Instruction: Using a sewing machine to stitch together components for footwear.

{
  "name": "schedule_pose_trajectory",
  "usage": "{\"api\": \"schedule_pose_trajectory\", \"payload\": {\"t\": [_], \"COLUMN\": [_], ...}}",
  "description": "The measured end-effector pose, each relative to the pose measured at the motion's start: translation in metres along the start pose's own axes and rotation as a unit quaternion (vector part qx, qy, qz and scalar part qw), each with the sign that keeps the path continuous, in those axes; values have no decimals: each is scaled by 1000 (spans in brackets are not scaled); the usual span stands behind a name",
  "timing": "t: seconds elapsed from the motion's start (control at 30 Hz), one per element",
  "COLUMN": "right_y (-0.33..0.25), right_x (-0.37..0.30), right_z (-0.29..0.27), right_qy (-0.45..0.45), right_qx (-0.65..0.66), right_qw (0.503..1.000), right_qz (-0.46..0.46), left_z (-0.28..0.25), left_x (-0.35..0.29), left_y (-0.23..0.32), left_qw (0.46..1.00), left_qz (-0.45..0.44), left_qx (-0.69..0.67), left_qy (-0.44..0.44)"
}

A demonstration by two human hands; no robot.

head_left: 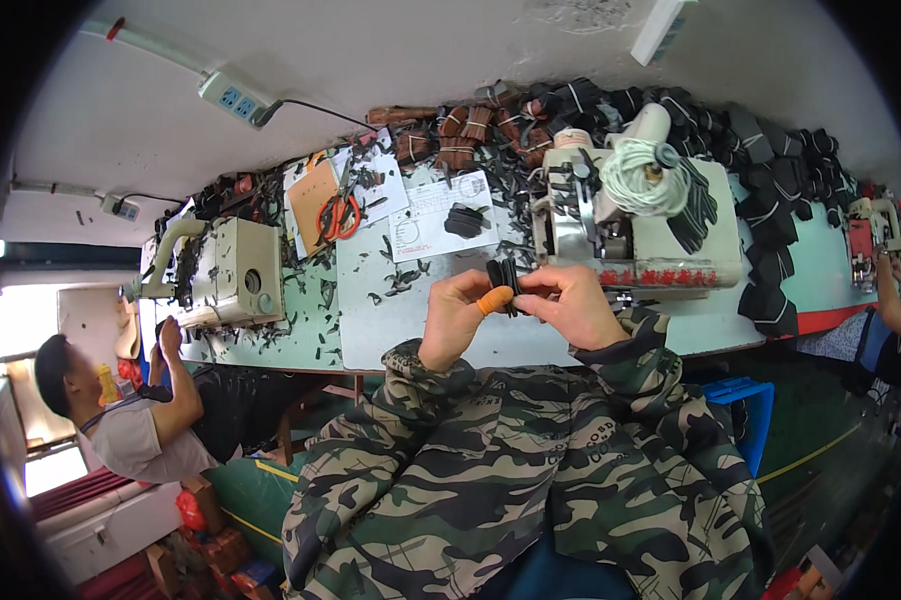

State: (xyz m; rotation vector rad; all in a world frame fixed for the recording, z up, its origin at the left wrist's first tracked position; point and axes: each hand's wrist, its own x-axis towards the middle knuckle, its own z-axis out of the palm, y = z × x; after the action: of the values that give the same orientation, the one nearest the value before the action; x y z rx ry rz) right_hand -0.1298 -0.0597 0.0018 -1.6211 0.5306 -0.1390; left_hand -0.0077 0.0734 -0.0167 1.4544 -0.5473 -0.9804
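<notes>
Over the near edge of the pale table, a small stack of black strip-like pieces (pixel 502 273) is held upright between both hands. My left hand (pixel 461 313), with an orange finger cover (pixel 495 299) on one finger, pinches it from the left. My right hand (pixel 575 306) grips its right side with thumb and fingertips. A bundle of similar black pieces (pixel 466 220) lies on a printed paper sheet (pixel 433 232) just beyond my hands. Orange-handled scissors (pixel 339 217) rest further left on a brown card (pixel 312 200) and papers.
A machine (pixel 661 240) bearing a coil of white cord (pixel 643 178) and a dark glove (pixel 693 215) stands right. Tied black bundles (pixel 771 230) and brown bundles (pixel 458 152) are piled behind. Dark scraps litter the table. Left, a person (pixel 136 410) sits by another machine (pixel 233 270).
</notes>
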Motion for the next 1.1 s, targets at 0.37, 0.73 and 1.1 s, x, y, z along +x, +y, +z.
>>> {"api": "schedule_pose_trajectory", "payload": {"t": [0.37,0.73,1.1], "right_y": [13,57,68], "right_x": [-32,-41,-36], "right_z": [-41,-156,-170], "right_qy": [43,258,111], "right_qx": [15,-214,-396], "right_qw": [999,940,909], "right_qz": [-9,-60,-58], "left_z": [55,123,174], "left_x": [7,40,91], "left_y": [-2,-26,-24], "left_qw": [999,976,759], "left_qz": [-7,57,416], "left_qx": [48,201,498], "left_qy": [-14,-66,-42]}}
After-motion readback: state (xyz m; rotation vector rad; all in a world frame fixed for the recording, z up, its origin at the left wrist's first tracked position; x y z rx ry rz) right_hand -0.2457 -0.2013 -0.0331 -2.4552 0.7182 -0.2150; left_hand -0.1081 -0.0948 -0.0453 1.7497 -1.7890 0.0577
